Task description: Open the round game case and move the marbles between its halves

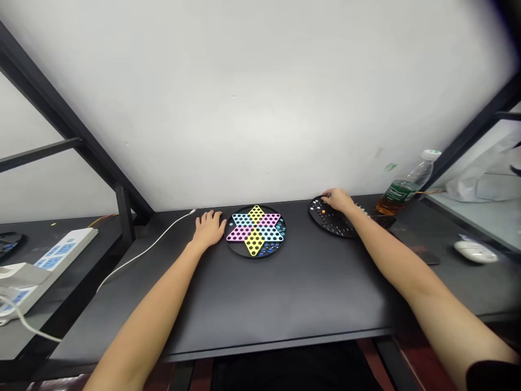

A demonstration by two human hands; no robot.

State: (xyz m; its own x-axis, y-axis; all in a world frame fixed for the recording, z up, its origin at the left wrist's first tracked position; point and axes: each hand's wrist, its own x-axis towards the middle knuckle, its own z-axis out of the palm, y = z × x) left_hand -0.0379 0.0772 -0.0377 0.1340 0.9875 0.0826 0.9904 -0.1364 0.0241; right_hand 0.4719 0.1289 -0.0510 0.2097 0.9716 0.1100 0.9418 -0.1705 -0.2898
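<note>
Left forearm point(150, 309) and right forearm point(423, 277) rise from the lower corners of the view across a dark worktop point(285, 304), with both hands out near its far side. Left hand point(209, 229) rests at about 11 o'clock, its fingers point(207, 218) spread apart and holding nothing, just beside the left rim of a Chinese checkers board point(255, 255). That board carries a pink, yellow and pale blue star, with blue marbles point(266, 248) gathered in its lowest point. Right hand point(340, 201) lies at about 1 o'clock over a round black marble board point(325, 228), its fingers point(326, 195) curved down close together among the holes, near an orange marble point(323, 212). Whether they are clamped on a marble I cannot tell, because the hand hides the fingertips. Past the right hand, at about 2 o'clock, stands a plastic bottle point(402, 187) with amber liquid in its base. A white computer mouse point(475, 251) sits at about 3 o'clock, a white cable point(142, 255) runs toward 10 o'clock, and a white power strip point(52, 266) lies at about 9 o'clock.
</note>
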